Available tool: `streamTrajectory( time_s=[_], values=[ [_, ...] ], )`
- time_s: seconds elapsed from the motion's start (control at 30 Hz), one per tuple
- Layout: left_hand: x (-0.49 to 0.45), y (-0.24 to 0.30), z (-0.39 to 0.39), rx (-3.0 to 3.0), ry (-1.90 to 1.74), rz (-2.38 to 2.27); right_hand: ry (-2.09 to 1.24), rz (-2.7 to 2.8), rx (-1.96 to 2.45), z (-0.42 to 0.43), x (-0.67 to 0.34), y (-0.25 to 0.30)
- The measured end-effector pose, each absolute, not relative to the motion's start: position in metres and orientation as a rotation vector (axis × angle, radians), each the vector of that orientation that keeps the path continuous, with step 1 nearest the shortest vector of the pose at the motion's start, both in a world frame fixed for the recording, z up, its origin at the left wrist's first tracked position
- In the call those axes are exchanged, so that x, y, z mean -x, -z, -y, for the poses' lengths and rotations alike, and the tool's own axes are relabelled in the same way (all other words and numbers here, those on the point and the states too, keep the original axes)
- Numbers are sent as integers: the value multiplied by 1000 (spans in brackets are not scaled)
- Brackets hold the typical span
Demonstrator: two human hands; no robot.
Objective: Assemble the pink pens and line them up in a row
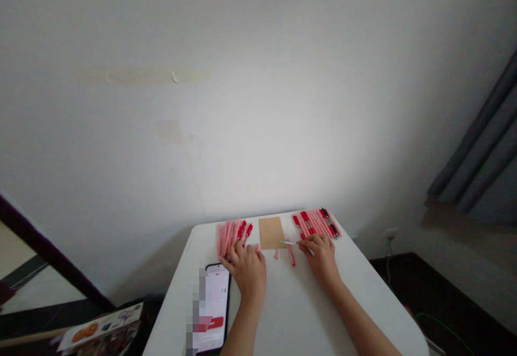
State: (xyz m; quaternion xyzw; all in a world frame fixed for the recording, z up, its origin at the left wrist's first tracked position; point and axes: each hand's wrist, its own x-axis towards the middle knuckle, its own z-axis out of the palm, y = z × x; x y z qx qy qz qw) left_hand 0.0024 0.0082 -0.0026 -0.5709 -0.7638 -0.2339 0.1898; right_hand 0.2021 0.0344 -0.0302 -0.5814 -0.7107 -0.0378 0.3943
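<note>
My left hand (245, 271) reaches over the lower ends of a bunch of pink pens (228, 235), some with red parts, at the table's back left. Its fingers are apart and bent down; the fingertips are partly hidden. A small pink piece (257, 248) shows just past them. My right hand (321, 253) pinches a thin white stick, like a pen refill (288, 243), pointing left over the brown card (270, 232). Below the stick lie a pink pen barrel (291, 255) and a short pink pen part (277, 253).
A row of pink pens with red and black parts (317, 223) lies at the back right. A phone (214, 305) with a lit screen lies left of my left forearm. The white table (291, 313) stands against a wall. A box (103, 326) is at the lower left.
</note>
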Motion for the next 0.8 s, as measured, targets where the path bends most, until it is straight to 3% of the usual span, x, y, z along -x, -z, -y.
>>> streamTrajectory(
  time_s=[0.33, 0.8],
  values=[
    [-3, 2, -7, 1607, 682, 2149, 87, 1805, 1473, -34, -201, 30],
    [-8, -1, -7, 2092, 1113, 1941, 50, 1872, 1442, -31, -197, 27]
  ],
)
